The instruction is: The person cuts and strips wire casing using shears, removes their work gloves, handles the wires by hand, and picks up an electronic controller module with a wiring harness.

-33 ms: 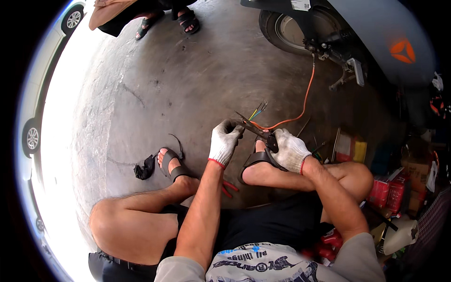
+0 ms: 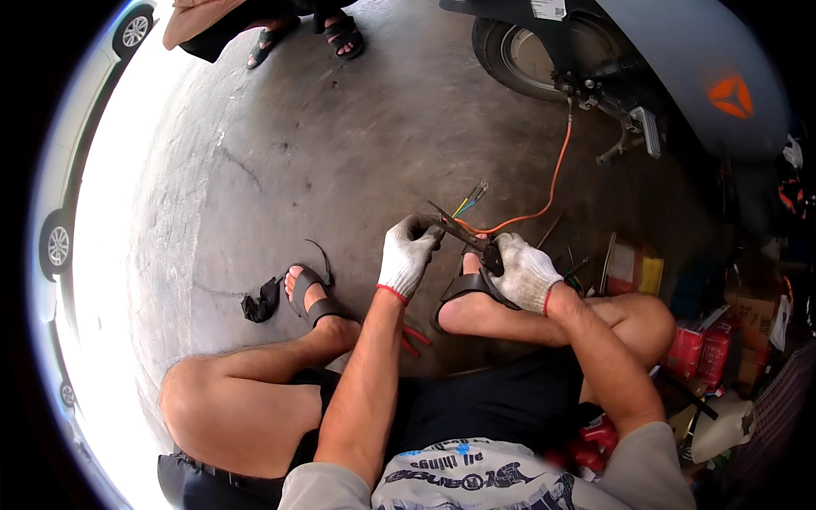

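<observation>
Work on a cable at the centre of the frame, apparently partway through. A slender orange-jacketed cable (image 2: pixel 558 174) runs from beside the hub of a black-tyred wheel (image 2: pixel 487 59), under a grey-panelled scooter (image 2: pixel 693 76) at upper right, down to the two hands. At its near end, a thin yellow-insulated wire (image 2: pixel 461 206) and a thin blue-insulated wire (image 2: pixel 468 205) already stand free of the jacket, fanning upward; their tips are too small to show whether they are bare. The right hand (image 2: pixel 524 270), in a white knitted glove with a red cuff, grasps the black handle end of a long dark-metal hand tool (image 2: pixel 463 233), which slants to upper left across the cable end. The left hand (image 2: pixel 410 246), gloved likewise with dark-coated fingers, is bent in at the tool's far part; whether it pinches cable or tool cannot be told. No joint at the wires' free ends is visible, so any connecting there is judged undone. A red-handled tool (image 2: pixel 416 337) lies unused on the floor, lower centre.
</observation>
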{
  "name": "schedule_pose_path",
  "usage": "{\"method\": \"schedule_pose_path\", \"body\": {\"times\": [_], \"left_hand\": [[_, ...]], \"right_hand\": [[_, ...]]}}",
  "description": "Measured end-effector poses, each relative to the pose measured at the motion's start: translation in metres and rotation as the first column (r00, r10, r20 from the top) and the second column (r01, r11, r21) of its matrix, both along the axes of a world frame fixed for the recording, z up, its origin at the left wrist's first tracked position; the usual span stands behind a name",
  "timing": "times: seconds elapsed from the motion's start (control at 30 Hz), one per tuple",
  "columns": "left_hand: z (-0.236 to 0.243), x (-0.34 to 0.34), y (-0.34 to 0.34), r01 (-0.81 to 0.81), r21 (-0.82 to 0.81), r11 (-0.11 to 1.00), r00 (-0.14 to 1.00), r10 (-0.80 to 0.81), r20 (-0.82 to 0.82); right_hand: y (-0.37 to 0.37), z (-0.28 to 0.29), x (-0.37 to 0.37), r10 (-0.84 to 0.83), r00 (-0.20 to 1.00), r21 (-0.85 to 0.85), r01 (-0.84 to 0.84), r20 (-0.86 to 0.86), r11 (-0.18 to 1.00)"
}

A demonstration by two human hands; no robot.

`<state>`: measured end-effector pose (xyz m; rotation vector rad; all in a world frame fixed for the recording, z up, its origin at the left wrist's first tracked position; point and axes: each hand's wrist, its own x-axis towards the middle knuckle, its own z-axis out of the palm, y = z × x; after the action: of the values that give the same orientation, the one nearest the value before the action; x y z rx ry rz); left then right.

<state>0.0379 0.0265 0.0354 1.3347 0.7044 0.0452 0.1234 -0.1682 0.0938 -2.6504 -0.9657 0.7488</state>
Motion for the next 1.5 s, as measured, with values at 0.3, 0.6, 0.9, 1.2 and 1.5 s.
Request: {"method": "schedule_pose_path", "body": {"times": [0.3,0.6,0.9,1.2,1.5], "left_hand": [[0.011,0.001,0.002,0.148,0.034,0.988,0.987,-0.146,-0.062],[0.008,0.001,-0.001,0.209,0.019,0.978,0.975,-0.207,-0.081],[0.011,0.000,-0.002,0.202,0.001,0.979,0.974,-0.201,-0.105],[0.005,-0.001,0.000,0.207,0.003,0.978,0.973,-0.205,-0.109],[0.004,0.000,-0.011,0.076,-0.099,0.992,0.997,-0.076,0.005]], "right_hand": [[-0.003,-0.008,-0.008,-0.025,0.999,0.054,0.023,0.045,0.998],[-0.011,-0.017,-0.007,-0.027,1.000,0.068,0.026,0.015,0.997],[-0.012,-0.014,-0.004,-0.008,1.000,0.010,0.009,-0.019,1.000],[-0.008,-0.007,-0.009,-0.044,0.999,0.032,0.044,0.007,0.999],[-0.006,-0.007,-0.014,-0.116,0.993,0.107,0.117,-0.013,0.987]]}}
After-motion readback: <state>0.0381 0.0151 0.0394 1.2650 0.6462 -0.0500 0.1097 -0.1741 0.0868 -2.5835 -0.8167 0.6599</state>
